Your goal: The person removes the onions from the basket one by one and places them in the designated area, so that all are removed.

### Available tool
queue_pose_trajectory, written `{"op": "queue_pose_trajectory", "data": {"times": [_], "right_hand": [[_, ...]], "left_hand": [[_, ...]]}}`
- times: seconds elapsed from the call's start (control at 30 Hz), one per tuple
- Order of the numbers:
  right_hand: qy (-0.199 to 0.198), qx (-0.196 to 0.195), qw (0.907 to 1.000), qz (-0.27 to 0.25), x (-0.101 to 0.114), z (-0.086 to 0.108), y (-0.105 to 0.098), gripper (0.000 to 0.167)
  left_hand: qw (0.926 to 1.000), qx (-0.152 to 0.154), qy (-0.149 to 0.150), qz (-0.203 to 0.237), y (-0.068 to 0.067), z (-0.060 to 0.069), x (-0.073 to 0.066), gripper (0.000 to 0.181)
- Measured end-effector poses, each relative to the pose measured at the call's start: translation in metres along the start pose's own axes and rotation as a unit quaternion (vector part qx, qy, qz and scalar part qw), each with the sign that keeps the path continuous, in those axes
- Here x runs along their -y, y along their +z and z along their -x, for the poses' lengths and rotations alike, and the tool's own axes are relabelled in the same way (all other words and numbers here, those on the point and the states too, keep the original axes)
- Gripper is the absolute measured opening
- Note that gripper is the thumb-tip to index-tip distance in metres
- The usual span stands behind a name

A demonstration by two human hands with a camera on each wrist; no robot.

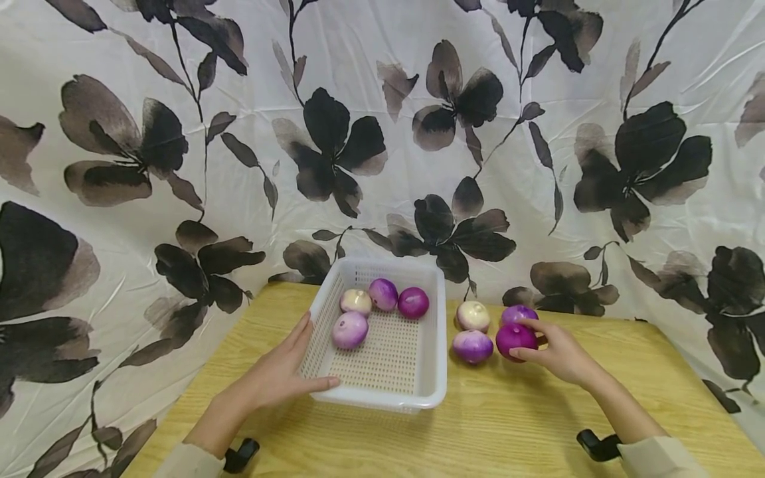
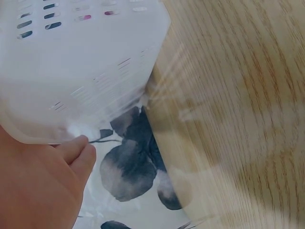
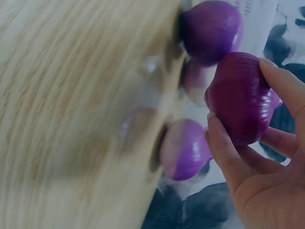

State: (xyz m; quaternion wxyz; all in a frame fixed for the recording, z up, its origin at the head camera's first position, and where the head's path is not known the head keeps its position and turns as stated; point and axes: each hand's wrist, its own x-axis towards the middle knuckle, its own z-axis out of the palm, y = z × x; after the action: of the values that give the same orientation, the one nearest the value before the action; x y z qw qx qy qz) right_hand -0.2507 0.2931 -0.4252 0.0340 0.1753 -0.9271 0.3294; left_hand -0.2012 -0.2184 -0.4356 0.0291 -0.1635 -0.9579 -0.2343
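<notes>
The dark purple onion (image 1: 515,344), nearly round with no clear long axis, is pinched between thumb and fingers of the right hand (image 1: 558,350), well right of the left hand (image 1: 276,373); between it and the white basket (image 1: 382,399), a pale onion (image 1: 473,317) and a purple-and-white onion (image 1: 473,347) lie on the surface (image 1: 496,425); the left hand grips the basket's near left corner
</notes>
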Motion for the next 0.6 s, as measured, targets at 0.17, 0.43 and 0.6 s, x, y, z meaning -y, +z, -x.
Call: {"op": "queue_pose_trajectory", "data": {"times": [0.17,0.43,0.6], "right_hand": [[0.011,0.002,0.9999,-0.005,-0.01,0.002,0.003,0.066],[0.032,0.002,0.9995,0.005,-0.025,0.0,0.009,0.067],[0.047,0.024,0.9986,0.008,-0.031,0.0,0.01,0.068]], "left_hand": [[1.0,0.004,-0.004,0.001,0.001,0.001,0.0,0.132],[0.9999,0.007,-0.01,-0.004,0.0,-0.001,-0.001,0.13],[0.9999,0.006,-0.008,-0.004,0.0,0.0,-0.001,0.13]]}}
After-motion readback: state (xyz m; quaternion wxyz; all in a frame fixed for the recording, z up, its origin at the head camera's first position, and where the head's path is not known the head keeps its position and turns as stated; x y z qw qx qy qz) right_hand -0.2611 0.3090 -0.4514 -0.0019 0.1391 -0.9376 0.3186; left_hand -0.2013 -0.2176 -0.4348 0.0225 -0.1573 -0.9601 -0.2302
